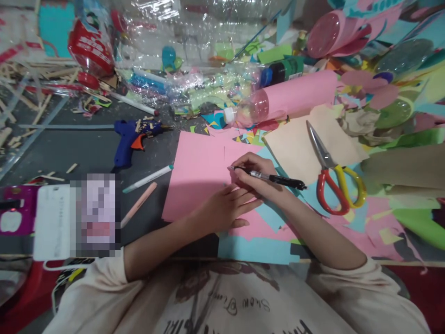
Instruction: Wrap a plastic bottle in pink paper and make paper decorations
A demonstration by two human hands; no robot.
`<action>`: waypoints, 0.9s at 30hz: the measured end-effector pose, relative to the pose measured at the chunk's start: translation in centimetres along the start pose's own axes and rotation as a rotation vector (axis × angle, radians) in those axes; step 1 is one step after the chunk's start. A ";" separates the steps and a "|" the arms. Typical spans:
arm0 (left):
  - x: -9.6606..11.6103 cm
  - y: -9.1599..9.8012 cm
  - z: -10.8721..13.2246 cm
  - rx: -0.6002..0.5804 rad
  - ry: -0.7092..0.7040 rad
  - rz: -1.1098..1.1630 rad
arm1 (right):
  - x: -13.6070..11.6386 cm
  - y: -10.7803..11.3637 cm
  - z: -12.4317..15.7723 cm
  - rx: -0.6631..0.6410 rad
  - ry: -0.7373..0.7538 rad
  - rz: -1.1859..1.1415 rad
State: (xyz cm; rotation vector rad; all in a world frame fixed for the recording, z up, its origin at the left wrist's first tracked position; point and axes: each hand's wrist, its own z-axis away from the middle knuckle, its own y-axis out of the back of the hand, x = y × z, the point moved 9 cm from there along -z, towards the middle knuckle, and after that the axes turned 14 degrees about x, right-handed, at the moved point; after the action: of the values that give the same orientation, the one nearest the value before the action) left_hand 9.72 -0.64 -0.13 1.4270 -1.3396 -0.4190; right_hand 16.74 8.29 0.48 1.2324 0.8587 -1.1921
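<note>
My right hand (pixel 256 169) is closed around a black pen (pixel 274 178), its tip close over a sheet of pink paper (pixel 194 171). A short dark line shows on the paper just above the tip. My left hand (pixel 229 206) lies flat on the same sheet, fingers stretched to the right below the pen. Under the pink paper, pieces of light blue paper (pixel 257 249) stick out. A pair of scissors (pixel 328 171) with one red and one yellow handle rests to the right, partly on a tan sheet (pixel 283 144).
Left of the paper lie a blue glue gun (pixel 125 141), a teal marker (pixel 149 179) and a peach marker (pixel 139 203). Behind are a pink-wrapped plastic bottle (pixel 299 95), a clear plastic heap (pixel 194 28) and paper scraps. Wooden sticks (pixel 41 74) are scattered at the left.
</note>
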 end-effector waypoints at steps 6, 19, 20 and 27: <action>0.2 0.2 -0.1 0.034 -0.002 -0.002 | 0.4 -0.4 -0.1 -0.042 0.033 0.038; 0.3 0.5 -0.3 0.054 -0.006 0.025 | -0.2 -0.7 0.1 -0.054 0.123 0.095; 0.4 0.5 -0.3 0.049 -0.007 0.024 | -0.1 -0.7 0.1 -0.058 0.124 0.099; 0.3 0.4 -0.3 0.016 0.001 0.024 | -0.4 -0.7 0.1 -0.033 0.172 0.101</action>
State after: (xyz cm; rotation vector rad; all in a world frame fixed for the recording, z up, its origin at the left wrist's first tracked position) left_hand 9.86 -0.69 0.39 1.4230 -1.3607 -0.3932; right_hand 16.00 8.31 0.75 1.3492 0.9278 -0.9986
